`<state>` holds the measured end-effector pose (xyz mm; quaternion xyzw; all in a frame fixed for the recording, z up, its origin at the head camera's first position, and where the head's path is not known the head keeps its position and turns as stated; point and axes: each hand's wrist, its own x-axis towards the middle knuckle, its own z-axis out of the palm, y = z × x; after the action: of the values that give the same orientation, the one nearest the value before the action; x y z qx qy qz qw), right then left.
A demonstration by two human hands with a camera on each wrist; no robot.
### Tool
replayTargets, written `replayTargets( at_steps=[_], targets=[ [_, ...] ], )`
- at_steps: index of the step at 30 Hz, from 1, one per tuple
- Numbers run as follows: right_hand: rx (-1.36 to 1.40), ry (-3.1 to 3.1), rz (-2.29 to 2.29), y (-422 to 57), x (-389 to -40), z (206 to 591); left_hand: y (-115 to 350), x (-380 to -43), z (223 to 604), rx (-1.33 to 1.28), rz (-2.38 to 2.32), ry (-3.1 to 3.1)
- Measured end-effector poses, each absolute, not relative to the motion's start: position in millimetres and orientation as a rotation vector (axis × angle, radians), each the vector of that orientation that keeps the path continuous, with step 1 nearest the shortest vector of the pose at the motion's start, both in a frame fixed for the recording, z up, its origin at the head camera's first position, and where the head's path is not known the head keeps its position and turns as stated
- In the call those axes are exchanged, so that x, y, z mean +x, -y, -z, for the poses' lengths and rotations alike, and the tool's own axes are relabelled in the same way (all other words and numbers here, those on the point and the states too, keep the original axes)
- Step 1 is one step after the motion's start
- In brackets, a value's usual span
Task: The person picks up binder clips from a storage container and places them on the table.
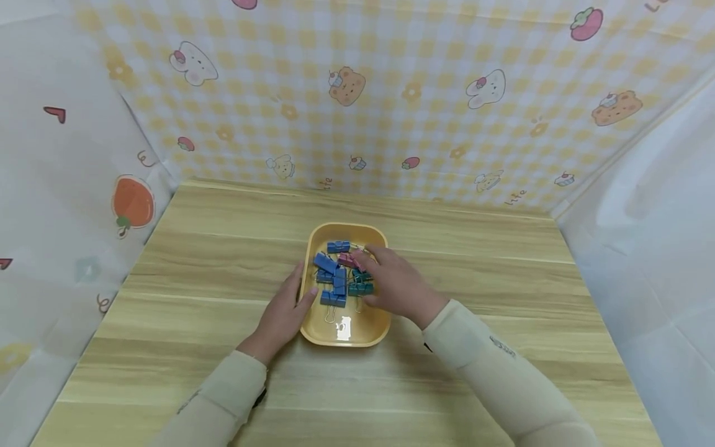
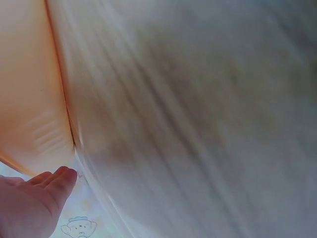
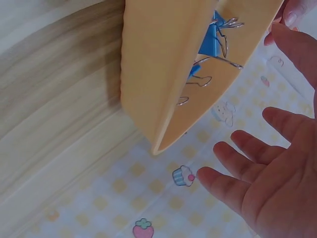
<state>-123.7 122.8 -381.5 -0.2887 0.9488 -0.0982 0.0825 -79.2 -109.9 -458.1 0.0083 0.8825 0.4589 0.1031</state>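
Note:
A yellow plastic tray (image 1: 346, 338) with rounded corners holds a loose pile of binder clips. Blue binder clips (image 1: 339, 280) lie at its left, with a pink binder clip (image 1: 346, 259) and green binder clips (image 1: 360, 289) towards the right. My left hand (image 1: 282, 313) holds the tray's left wall, thumb over the rim and fingers along the outside. Over the right side of the tray reaches my right hand (image 1: 399, 282), its fingertips right by the pink and green clips. In the right wrist view its fingers (image 3: 240, 161) are spread, with nothing between them.
The tray stands on a wood-grain table (image 1: 480, 267). A yellow checked cloth (image 1: 413, 124) with cartoon prints hangs behind the table. White sheets (image 1: 67, 161) close off both sides.

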Motion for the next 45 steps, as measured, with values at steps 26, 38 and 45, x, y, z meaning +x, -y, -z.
replayTargets(
  at_steps=[26,38,45],
  targets=[
    [-0.967,-2.671,0.059,-82.1,-138.0,377.8,108.9,-79.7,457.6,0.12,-1.026,-2.811],
    [-1.07,-2.648,-0.187,-67.6,-141.9,392.8,109.0,-78.6,458.0,0.145,-1.009,-2.843],
    [-1.061,-2.637,-0.301,-63.8,-143.6,396.5,108.7,-78.4,457.0,0.146,-1.014,-2.841]
  ],
)
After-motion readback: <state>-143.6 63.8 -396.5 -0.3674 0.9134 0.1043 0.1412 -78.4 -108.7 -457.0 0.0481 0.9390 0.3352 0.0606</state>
